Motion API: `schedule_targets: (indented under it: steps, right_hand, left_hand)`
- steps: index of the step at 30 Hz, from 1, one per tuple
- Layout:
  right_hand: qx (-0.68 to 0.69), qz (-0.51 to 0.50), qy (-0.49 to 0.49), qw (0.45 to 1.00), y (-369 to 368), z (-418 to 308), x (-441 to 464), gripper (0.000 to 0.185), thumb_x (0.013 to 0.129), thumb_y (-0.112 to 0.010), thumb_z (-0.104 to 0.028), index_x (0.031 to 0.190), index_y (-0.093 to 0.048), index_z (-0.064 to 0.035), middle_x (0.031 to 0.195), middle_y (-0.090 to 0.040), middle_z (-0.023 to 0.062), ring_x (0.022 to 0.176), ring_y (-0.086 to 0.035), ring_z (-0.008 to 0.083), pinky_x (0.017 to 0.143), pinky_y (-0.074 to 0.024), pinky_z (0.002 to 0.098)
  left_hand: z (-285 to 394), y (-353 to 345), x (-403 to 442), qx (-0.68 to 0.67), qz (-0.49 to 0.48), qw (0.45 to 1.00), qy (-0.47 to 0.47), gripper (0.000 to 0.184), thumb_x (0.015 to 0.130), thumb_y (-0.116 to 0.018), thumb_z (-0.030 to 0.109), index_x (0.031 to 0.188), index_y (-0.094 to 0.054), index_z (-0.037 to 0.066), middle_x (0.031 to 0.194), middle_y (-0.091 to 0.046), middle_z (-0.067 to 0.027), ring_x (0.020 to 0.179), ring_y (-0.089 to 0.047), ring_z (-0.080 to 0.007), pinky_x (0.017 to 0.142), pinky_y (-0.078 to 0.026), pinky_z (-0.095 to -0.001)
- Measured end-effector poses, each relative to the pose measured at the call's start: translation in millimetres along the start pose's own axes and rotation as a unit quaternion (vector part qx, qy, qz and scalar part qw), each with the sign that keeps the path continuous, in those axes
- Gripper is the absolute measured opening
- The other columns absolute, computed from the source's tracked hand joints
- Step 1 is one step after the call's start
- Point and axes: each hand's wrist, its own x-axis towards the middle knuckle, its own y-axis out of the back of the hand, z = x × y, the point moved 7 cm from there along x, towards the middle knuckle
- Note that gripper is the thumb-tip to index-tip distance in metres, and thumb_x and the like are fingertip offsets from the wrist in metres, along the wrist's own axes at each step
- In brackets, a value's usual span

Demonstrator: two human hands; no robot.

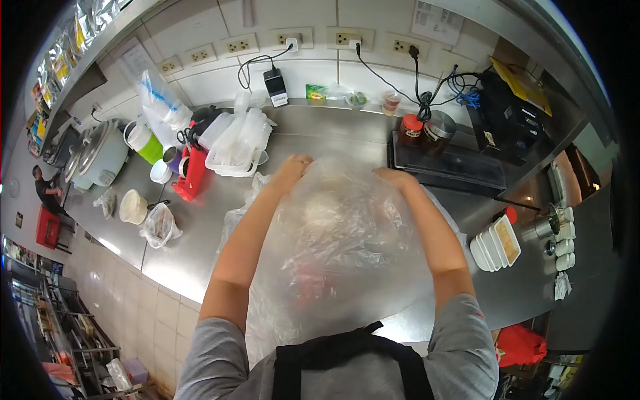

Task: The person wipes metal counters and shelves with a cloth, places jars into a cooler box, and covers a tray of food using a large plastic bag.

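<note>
A large clear plastic bag billows over the steel counter in front of my chest, between my two forearms. At its far left edge, my left hand has its fingers curled in on the plastic. My right hand grips the far right edge, its fingertips mostly hidden by the film. Something pale and something reddish show faintly through the bag, too blurred to name. More loose clear plastic lies beside my left forearm.
Left on the counter are a white basket of plastic containers, a red tape dispenser, a tied bag and a rice cooker. Right are jars, a black printer and stacked white trays. Another person stands far left.
</note>
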Motion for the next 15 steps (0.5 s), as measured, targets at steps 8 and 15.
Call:
schedule_targets:
  steps: [8,15]
  right_hand:
    - [0.048,-0.046,0.064,0.996,-47,9,13,0.037,0.092,-0.050,-0.022,0.123,-0.056,-0.0017,0.119,-0.062,0.0138,0.102,-0.060,0.0241,0.089,-0.0463,0.0363]
    - [0.081,0.003,0.152,0.985,-38,9,-14,0.033,0.090,-0.054,-0.017,0.119,-0.058,-0.0023,0.112,-0.064,0.0139,0.095,-0.062,0.0234,0.083,-0.0490,0.0358]
  left_hand:
    - [20,3,-16,-0.187,-0.265,0.897,0.301,0.050,0.085,-0.058,0.033,0.123,-0.059,0.002,0.129,-0.057,-0.0156,0.116,-0.054,-0.0247,0.099,-0.040,-0.0370]
    - [-10,-43,-7,-0.093,-0.196,0.976,0.024,0.042,0.088,-0.057,0.028,0.122,-0.060,0.003,0.123,-0.061,-0.0141,0.110,-0.058,-0.0231,0.092,-0.045,-0.0353]
